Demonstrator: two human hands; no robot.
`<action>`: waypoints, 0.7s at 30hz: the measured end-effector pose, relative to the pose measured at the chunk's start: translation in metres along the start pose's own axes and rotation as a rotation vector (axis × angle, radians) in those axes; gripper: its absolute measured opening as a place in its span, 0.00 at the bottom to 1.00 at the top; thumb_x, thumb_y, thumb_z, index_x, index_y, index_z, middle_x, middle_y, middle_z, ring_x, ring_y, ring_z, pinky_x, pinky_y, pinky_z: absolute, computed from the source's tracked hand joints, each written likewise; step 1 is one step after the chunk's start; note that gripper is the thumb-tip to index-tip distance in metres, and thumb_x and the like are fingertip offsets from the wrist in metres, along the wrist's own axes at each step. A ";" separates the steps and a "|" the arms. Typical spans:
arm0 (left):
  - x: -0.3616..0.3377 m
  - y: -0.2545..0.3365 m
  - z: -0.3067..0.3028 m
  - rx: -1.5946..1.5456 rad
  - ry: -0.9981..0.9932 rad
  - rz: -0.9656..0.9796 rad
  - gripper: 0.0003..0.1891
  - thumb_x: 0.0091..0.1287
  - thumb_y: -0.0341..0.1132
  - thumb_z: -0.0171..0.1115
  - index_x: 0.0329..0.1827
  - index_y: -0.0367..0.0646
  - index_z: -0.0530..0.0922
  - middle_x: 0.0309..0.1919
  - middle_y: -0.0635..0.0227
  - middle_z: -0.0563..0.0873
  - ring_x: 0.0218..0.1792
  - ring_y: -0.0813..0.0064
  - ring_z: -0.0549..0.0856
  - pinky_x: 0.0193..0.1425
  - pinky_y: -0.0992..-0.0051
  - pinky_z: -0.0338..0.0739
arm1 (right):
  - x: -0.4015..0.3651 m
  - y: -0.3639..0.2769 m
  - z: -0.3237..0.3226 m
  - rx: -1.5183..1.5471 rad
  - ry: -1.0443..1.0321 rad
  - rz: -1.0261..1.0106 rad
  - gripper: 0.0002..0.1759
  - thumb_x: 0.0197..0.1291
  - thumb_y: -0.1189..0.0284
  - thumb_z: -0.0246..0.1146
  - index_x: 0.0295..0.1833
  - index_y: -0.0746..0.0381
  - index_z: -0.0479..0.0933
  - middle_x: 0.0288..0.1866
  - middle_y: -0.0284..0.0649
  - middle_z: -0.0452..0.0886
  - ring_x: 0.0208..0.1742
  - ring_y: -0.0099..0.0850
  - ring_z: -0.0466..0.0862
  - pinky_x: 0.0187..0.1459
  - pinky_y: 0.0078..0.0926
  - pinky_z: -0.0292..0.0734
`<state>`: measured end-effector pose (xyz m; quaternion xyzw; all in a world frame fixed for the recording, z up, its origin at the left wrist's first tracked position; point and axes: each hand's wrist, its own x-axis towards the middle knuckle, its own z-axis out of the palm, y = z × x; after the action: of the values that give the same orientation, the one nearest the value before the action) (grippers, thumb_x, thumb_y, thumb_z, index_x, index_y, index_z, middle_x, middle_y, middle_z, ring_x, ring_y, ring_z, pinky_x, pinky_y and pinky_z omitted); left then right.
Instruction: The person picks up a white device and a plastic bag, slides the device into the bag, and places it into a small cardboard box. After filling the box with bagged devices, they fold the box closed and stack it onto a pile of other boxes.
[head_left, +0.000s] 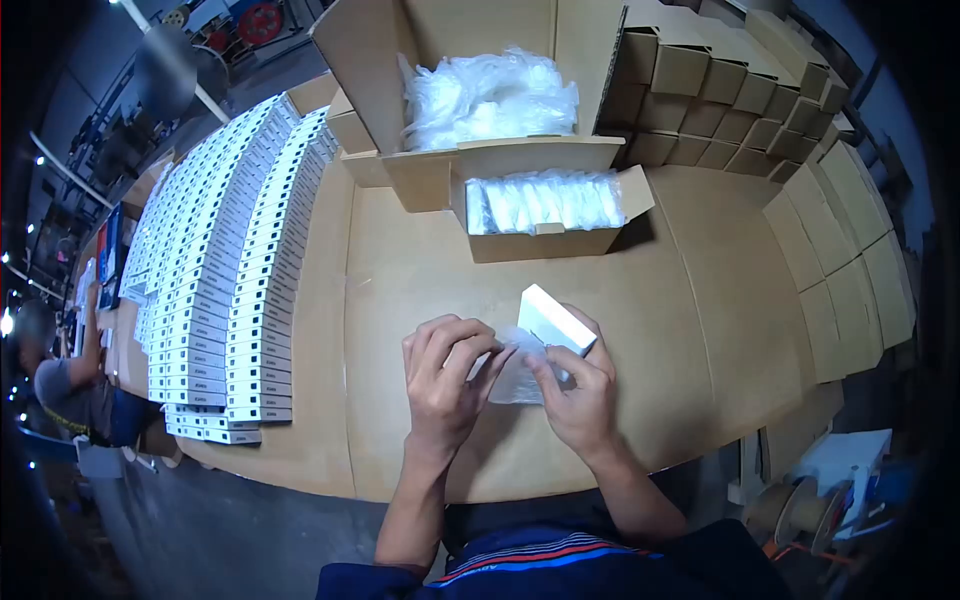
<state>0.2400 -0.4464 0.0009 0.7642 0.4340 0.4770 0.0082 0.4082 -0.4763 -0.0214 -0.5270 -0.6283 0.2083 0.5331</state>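
Observation:
My left hand [443,378] is closed, with its fingertips pinching the edge of a clear plastic bag [516,384]. My right hand [582,395] is wrapped round a small white box [558,322], its thumb against the bag. The box is tilted, and the bag hangs between the two hands, just above the table. Beyond them stands an open cardboard carton [540,247] with a row of plastic-wrapped items [545,203] packed in it.
A big open carton [420,180] full of clear plastic bags [490,100] is behind. Tall stacks of white boxes [215,260] line the left. Folded brown cartons [710,95] are piled back right, with more cartons [850,270] along the right edge. A co-worker [75,375] is far left.

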 end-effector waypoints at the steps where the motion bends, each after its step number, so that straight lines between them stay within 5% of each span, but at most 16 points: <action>1: -0.002 -0.001 0.002 -0.028 0.012 -0.003 0.18 0.50 0.25 0.83 0.42 0.44 0.84 0.41 0.68 0.88 0.45 0.64 0.85 0.51 0.65 0.77 | 0.000 0.001 0.000 -0.006 -0.002 0.006 0.07 0.59 0.79 0.75 0.38 0.71 0.86 0.66 0.57 0.79 0.62 0.49 0.85 0.60 0.39 0.81; 8: -0.008 -0.011 0.001 -0.211 -0.179 -0.068 0.10 0.70 0.22 0.69 0.47 0.38 0.76 0.31 0.61 0.86 0.35 0.62 0.87 0.36 0.67 0.79 | 0.001 0.005 -0.007 0.000 -0.115 0.038 0.06 0.60 0.78 0.74 0.41 0.69 0.88 0.65 0.55 0.79 0.60 0.49 0.86 0.60 0.39 0.81; 11: -0.002 -0.020 -0.013 -0.240 -0.459 -0.396 0.06 0.79 0.27 0.59 0.50 0.37 0.70 0.22 0.60 0.81 0.24 0.60 0.84 0.28 0.67 0.76 | 0.000 0.001 -0.020 0.011 -0.300 0.030 0.06 0.58 0.81 0.75 0.40 0.70 0.88 0.65 0.56 0.80 0.61 0.48 0.85 0.61 0.36 0.81; 12: -0.002 -0.029 -0.009 -0.286 -0.411 -0.325 0.07 0.82 0.32 0.57 0.50 0.37 0.69 0.17 0.62 0.78 0.14 0.67 0.78 0.21 0.68 0.71 | -0.002 0.000 -0.022 -0.011 -0.308 0.053 0.05 0.58 0.81 0.75 0.40 0.70 0.88 0.64 0.56 0.80 0.60 0.49 0.86 0.60 0.36 0.81; 15: -0.001 -0.034 -0.007 -0.488 -0.451 -0.596 0.07 0.82 0.31 0.57 0.52 0.38 0.69 0.16 0.68 0.78 0.12 0.77 0.75 0.17 0.74 0.65 | -0.008 0.000 -0.027 -0.053 -0.340 0.097 0.06 0.59 0.78 0.75 0.39 0.70 0.88 0.64 0.56 0.80 0.59 0.49 0.86 0.60 0.36 0.80; 16: -0.012 -0.043 0.001 -0.610 -0.386 -0.588 0.11 0.84 0.38 0.55 0.55 0.39 0.68 0.21 0.66 0.82 0.11 0.85 0.71 0.14 0.79 0.60 | -0.008 0.002 -0.028 -0.051 -0.351 0.100 0.06 0.60 0.77 0.75 0.39 0.69 0.88 0.65 0.56 0.80 0.59 0.49 0.86 0.60 0.37 0.80; 19: -0.016 -0.042 0.015 -0.994 0.091 -0.643 0.17 0.85 0.47 0.53 0.60 0.41 0.68 0.27 0.62 0.85 0.11 0.88 0.69 0.15 0.83 0.59 | -0.015 0.013 -0.020 -0.042 -0.254 0.118 0.06 0.60 0.76 0.75 0.39 0.68 0.87 0.65 0.55 0.81 0.59 0.48 0.86 0.59 0.37 0.81; 20: -0.029 -0.059 0.020 -1.016 0.188 -0.695 0.30 0.80 0.57 0.57 0.68 0.40 0.66 0.40 0.55 0.87 0.25 0.81 0.83 0.31 0.83 0.78 | -0.018 0.016 -0.018 -0.038 -0.205 0.133 0.06 0.60 0.77 0.75 0.38 0.69 0.87 0.65 0.55 0.81 0.59 0.48 0.86 0.59 0.37 0.81; 21: -0.032 -0.055 0.021 -1.014 0.284 -0.712 0.30 0.79 0.53 0.60 0.70 0.38 0.65 0.45 0.56 0.86 0.34 0.77 0.84 0.38 0.79 0.80 | -0.017 0.014 -0.018 -0.020 -0.178 0.149 0.06 0.60 0.77 0.75 0.38 0.69 0.87 0.65 0.55 0.81 0.59 0.48 0.86 0.59 0.37 0.81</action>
<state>0.2139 -0.4253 -0.0572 0.4037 0.3787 0.6879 0.4694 0.4285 -0.4920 -0.0349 -0.5568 -0.6342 0.2871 0.4531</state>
